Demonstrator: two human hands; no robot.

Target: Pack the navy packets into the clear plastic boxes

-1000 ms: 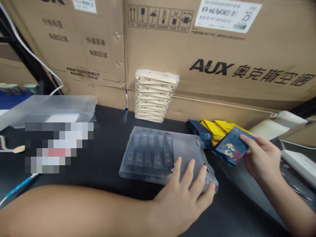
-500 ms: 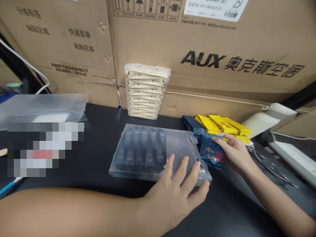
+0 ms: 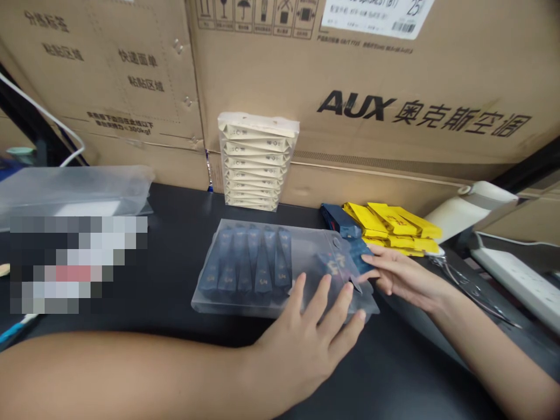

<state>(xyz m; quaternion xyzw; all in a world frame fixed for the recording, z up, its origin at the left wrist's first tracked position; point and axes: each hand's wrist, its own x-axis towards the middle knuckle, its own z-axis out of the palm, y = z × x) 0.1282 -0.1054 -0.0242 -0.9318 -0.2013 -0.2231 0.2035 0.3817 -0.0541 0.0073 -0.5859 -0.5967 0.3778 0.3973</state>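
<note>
A frosted clear plastic pouch point(image 3: 262, 303) lies flat on the black table, with several dark blue sachets point(image 3: 249, 265) lined up inside its left half. My left hand point(image 3: 312, 338) rests on the pouch's near right corner, fingers spread flat. My right hand point(image 3: 400, 277) pinches one more blue sachet point(image 3: 345, 259), which sits halfway through the pouch's open right end.
A filled pouch of cream sachets point(image 3: 258, 160) stands against the cardboard boxes point(image 3: 394, 87) at the back. Loose yellow sachets point(image 3: 394, 224) and a blue one point(image 3: 336, 219) lie behind my right hand. Empty pouches point(image 3: 74, 189) sit at left, a white device point(image 3: 476, 204) at right.
My right hand has carried the blue sachet leftward and down from beside the pile into the pouch's mouth. My left hand has stayed on the pouch.
</note>
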